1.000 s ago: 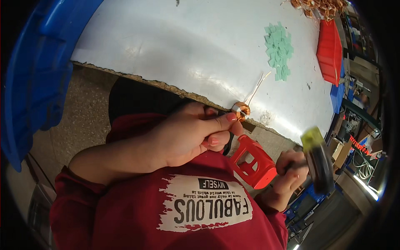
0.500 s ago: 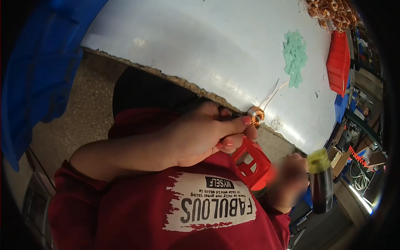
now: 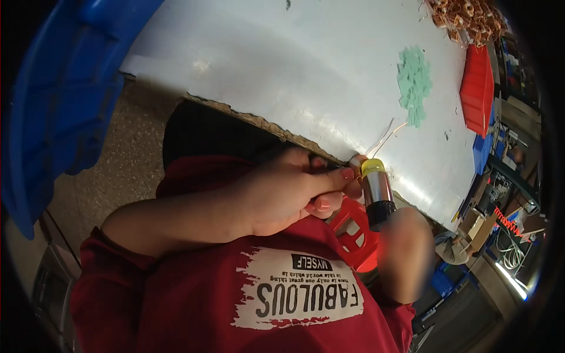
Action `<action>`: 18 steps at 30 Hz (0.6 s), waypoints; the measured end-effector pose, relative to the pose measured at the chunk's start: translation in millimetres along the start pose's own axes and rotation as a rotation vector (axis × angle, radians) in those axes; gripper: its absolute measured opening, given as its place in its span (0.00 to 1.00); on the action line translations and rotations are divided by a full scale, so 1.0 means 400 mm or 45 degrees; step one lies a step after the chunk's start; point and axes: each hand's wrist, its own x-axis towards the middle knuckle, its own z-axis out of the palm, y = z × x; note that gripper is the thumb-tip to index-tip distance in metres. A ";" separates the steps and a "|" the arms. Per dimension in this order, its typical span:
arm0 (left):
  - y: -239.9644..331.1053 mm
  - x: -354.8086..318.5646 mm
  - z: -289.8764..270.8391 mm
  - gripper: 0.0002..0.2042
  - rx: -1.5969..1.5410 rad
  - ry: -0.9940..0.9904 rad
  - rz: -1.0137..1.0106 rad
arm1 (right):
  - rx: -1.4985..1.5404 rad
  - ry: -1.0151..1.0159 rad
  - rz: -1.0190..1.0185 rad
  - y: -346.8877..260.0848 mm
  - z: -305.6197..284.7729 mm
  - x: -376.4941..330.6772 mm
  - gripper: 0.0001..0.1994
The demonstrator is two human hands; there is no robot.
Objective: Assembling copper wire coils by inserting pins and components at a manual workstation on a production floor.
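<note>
My left hand is closed, pinching a small copper-wound ring coil at the table's edge. Two long wire leads run from the coil over the white tabletop. A two-faced mallet, with a yellow face, a shiny metal middle and a black face, has its yellow end against or just over the coil. It hides most of the winding. Behind the mallet head, my right hand is smeared; it appears closed on the mallet, whose handle I cannot make out.
A pile of pale green pieces lies on the white table. Many copper coils are heaped at the far right, near a red bin. A blue bin stands at left. Below my hands is a red plastic stool.
My right hand has swung the mallet leftward and up, from the right side to the coil. The left hand keeps its grip on the coil in nearly the same place.
</note>
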 end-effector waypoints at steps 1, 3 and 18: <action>0.001 0.000 0.001 0.07 -0.014 0.013 -0.007 | -0.004 0.002 -0.007 0.000 0.001 0.004 0.12; 0.004 0.000 -0.001 0.07 -0.046 0.042 -0.021 | -0.012 0.004 -0.021 0.001 0.004 0.012 0.14; -0.002 -0.022 0.004 0.06 0.114 -0.007 -0.046 | 0.625 0.506 0.362 0.085 0.001 -0.058 0.20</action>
